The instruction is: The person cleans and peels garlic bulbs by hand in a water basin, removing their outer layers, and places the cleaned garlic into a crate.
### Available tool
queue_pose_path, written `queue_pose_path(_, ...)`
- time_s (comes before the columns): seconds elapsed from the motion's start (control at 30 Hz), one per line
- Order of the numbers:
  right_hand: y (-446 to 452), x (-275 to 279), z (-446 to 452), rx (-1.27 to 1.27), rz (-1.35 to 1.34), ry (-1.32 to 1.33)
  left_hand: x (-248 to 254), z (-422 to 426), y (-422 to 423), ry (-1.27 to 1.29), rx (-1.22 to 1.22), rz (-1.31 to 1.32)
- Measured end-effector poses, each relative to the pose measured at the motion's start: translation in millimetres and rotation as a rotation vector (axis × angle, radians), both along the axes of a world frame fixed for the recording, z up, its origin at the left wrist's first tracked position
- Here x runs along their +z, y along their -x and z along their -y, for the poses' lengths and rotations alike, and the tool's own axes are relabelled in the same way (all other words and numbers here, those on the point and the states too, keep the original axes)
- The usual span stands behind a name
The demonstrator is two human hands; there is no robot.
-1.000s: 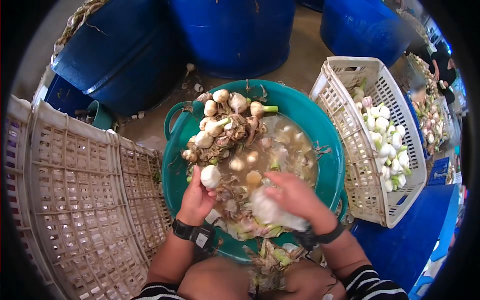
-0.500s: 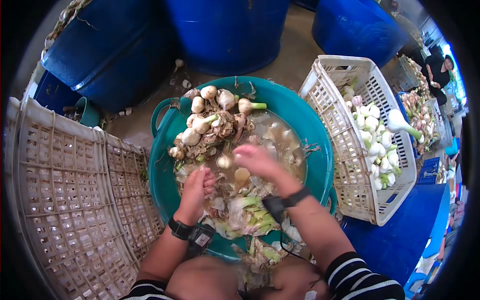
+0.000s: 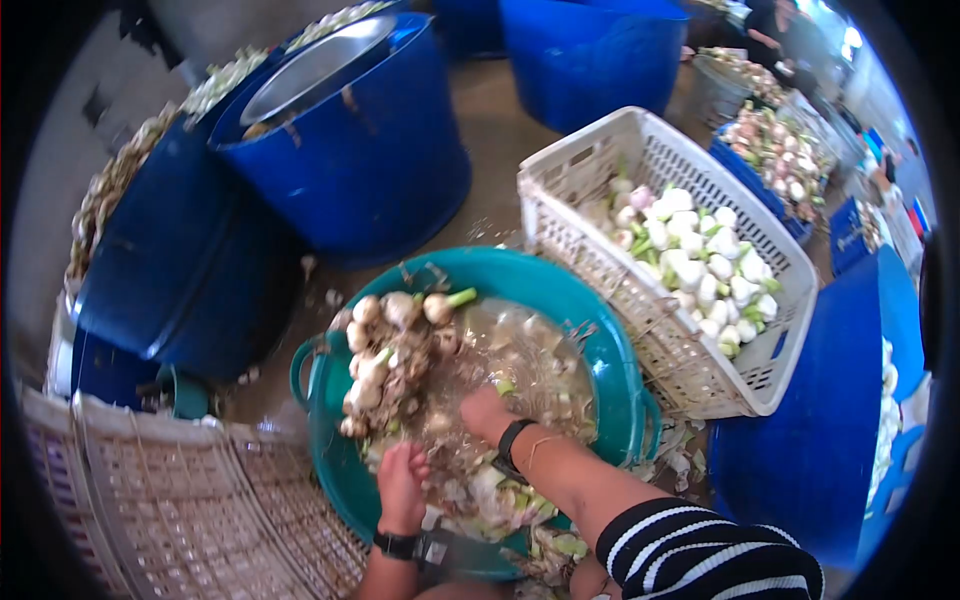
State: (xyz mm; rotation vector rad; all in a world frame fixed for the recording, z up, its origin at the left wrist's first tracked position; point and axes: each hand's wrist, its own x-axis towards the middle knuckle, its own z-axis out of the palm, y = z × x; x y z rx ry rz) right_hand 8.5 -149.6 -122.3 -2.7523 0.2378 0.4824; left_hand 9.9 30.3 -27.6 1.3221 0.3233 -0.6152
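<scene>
A teal tub [image 3: 625, 400] holds murky water, peeled skins and a heap of unpeeled garlic bulbs [image 3: 370, 375] at its left side. My right hand [image 3: 487, 413] reaches down into the water at the tub's middle, its fingers hidden. Just beyond it shows a short green garlic stem [image 3: 505, 387]; I cannot tell whether the hand touches it. My left hand [image 3: 403, 488] is over the tub's near left part, fingers curled closed; anything inside them is hidden. Wet garlic skins [image 3: 500, 500] lie between and below the hands.
A white crate [image 3: 600, 255] of peeled garlic [image 3: 700, 265] stands right of the tub. Another white crate [image 3: 170, 500] is at the left. Blue barrels [image 3: 350, 160] stand behind, and a blue container [image 3: 790, 420] is at right. A person [image 3: 770, 35] is far off.
My right hand has dropped into the water. The peeled bulb seen in mid-air over the right crate is no longer in the air. My view has turned toward the right crate.
</scene>
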Motion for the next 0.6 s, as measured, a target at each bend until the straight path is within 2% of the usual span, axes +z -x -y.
queue_pose_path(0.03,2,-13,2,-0.126,0.055,-0.098,0,0,1,0.019,0.013,-0.012)
queue_pose_path(0.1,2,14,3,-0.402,-0.013,-0.302,-12,-4,2,0.033,0.024,-0.043)
queue_pose_path(0.13,10,43,0,-0.479,0.201,-0.494,-11,-1,6,-0.007,0.062,-0.108)
queue_pose_path(0.17,11,56,-16,-0.721,0.179,-0.907,3,8,10,0.025,0.042,-0.168)
queue_pose_path(0.2,10,33,-35,-0.584,0.524,-0.819,17,15,15,0.058,0.022,-0.228)
queue_pose_path(0.27,24,79,-46,-0.373,0.561,-1.013,22,18,16,0.241,-0.132,-0.067)
queue_pose_path(0.3,30,98,-41,-0.224,0.634,-0.866,14,21,15,0.185,-0.027,-0.026)
queue_pose_path(0.33,35,110,-35,-0.073,0.691,-0.72,-5,8,9,-0.014,-0.136,0.222)
queue_pose_path(0.37,38,112,-29,-0.081,0.691,-0.705,-16,0,5,-0.105,-0.08,0.307)
queue_pose_path(0.43,42,114,-25,0.167,0.263,-0.579,-14,-2,1,-0.198,-0.032,0.394)
queue_pose_path(0.5,51,111,-28,0.216,0.292,-0.569,5,-4,0,-0.343,-0.198,0.468)
queue_pose_path(0.6,66,111,-32,0.258,0.347,-0.57,3,-4,0,-0.32,-0.289,0.4)
